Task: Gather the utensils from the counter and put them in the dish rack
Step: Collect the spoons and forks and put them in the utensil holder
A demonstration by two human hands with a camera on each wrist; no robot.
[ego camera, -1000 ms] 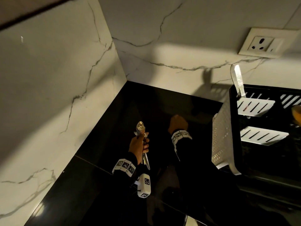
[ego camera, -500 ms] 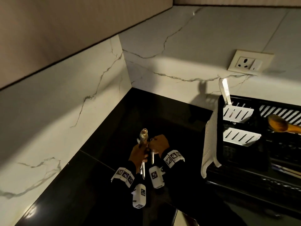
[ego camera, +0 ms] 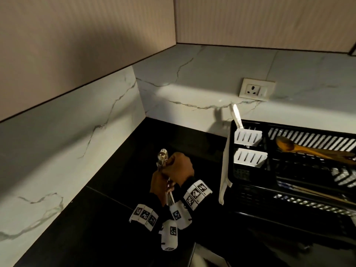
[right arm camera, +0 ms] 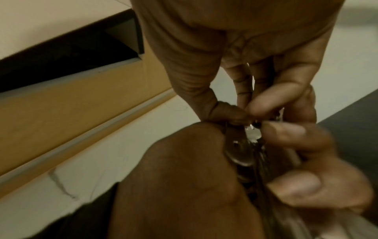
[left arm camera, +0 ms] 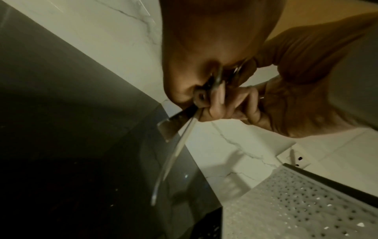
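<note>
My left hand (ego camera: 159,183) grips a bundle of metal utensils (ego camera: 162,157) upright above the black counter, spoon bowls on top and handles hanging below the fist. My right hand (ego camera: 179,167) has come against it and pinches the top of the same bundle with thumb and fingertips. In the left wrist view the handles (left arm camera: 175,145) stick out under the curled fingers. The right wrist view shows fingertips closed on the spoon heads (right arm camera: 243,150). The black dish rack (ego camera: 250,201) stands to the right, with a metal utensil (ego camera: 236,116) in its white cutlery holder (ego camera: 248,136).
A wooden spoon (ego camera: 300,148) lies across the rack. A white cloth (ego camera: 224,170) hangs over the rack's left side. Marble walls close the corner on the left and behind, with a wall socket (ego camera: 256,90) above the rack. The black counter (ego camera: 96,218) runs toward me.
My right hand moved left from the counter to the bundle in my left hand and took hold of its top. The head view has tilted upward.
</note>
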